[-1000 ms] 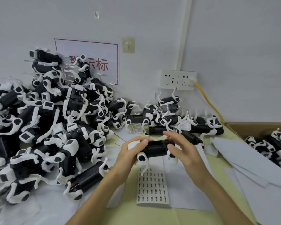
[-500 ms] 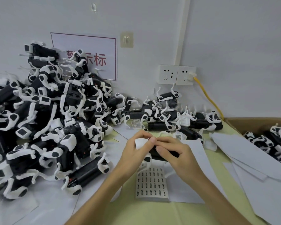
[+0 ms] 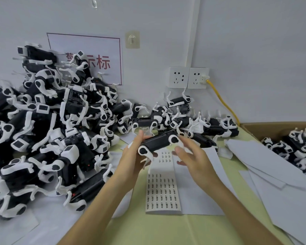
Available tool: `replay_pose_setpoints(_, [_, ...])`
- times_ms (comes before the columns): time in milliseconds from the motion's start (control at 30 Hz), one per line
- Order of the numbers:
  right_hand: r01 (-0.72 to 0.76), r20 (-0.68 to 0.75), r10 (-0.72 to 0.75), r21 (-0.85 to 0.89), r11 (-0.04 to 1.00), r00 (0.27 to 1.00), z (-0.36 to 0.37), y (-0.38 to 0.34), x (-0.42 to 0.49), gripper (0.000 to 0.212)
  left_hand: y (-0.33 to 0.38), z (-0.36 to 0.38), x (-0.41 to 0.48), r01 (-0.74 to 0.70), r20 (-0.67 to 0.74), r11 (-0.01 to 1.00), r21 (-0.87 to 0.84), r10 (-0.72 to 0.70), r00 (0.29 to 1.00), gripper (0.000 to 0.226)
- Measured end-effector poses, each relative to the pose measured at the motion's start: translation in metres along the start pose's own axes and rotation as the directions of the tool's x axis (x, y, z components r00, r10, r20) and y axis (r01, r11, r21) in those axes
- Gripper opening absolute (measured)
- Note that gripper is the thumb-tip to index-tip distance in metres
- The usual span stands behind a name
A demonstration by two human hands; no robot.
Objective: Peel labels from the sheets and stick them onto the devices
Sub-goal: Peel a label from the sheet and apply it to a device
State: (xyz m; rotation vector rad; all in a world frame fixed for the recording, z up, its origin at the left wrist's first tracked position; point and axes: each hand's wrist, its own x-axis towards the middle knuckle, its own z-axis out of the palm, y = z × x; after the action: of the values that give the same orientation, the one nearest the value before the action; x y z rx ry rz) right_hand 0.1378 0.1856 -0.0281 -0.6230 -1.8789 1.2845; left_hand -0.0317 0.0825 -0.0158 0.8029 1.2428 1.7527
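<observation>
I hold one black device with white legs (image 3: 158,141) above the table's middle. My left hand (image 3: 133,156) grips its left end from below, thumb up behind it. My right hand (image 3: 193,157) hovers just right of the device with fingers spread and relaxed, holding nothing that I can see. Beneath them lies a label sheet (image 3: 162,190) printed with rows of small labels, its upper part partly peeled. A large heap of the same black-and-white devices (image 3: 48,129) fills the left side.
A smaller row of devices (image 3: 201,124) lies along the wall under two wall sockets (image 3: 188,77) with a yellow cable (image 3: 223,101). A cardboard box (image 3: 272,126) at the right holds more devices. Loose white backing sheets (image 3: 272,165) overlap on the green table (image 3: 166,228).
My right hand has come off the device and opened to its right. The left hand has turned the device and raised it, so its black body shows.
</observation>
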Motion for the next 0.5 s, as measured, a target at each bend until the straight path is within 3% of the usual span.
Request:
replay_pose_setpoints(167, [0.020, -0.161, -0.008, 0.078, 0.997, 0.987, 0.000, 0.003, 0.004, 0.032, 0.002, -0.010, 0.001, 0.080, 0.256, 0.993, 0.090, -0.101, 0.961, 0.067])
replay_pose_setpoints(267, [0.020, -0.195, 0.018, 0.189, 0.982, 0.981, -0.002, 0.002, 0.005, 0.034, 0.002, -0.015, 0.004, 0.140, 0.282, 0.987, 0.077, -0.157, 0.946, 0.072])
replay_pose_setpoints(367, [-0.058, -0.095, 0.082, 0.233, 0.971, 0.992, -0.001, 0.004, 0.005, 0.050, -0.001, -0.015, 0.009, 0.154, 0.130, 0.986, -0.062, -0.145, 0.981, 0.060])
replay_pose_setpoints(433, [-0.081, -0.068, 0.082, 0.022, 0.996, 0.994, 0.000, 0.011, 0.004, 0.049, -0.002, -0.015, 0.012, 0.093, -0.035, 0.986, -0.137, -0.099, 0.994, 0.043])
replay_pose_setpoints(500, [-0.051, -0.022, 0.047, -0.345, 0.937, 0.999, 0.000, 0.021, 0.001, 0.059, -0.005, -0.017, 0.015, 0.015, -0.255, 1.000, -0.026, -0.021, 0.967, 0.033])
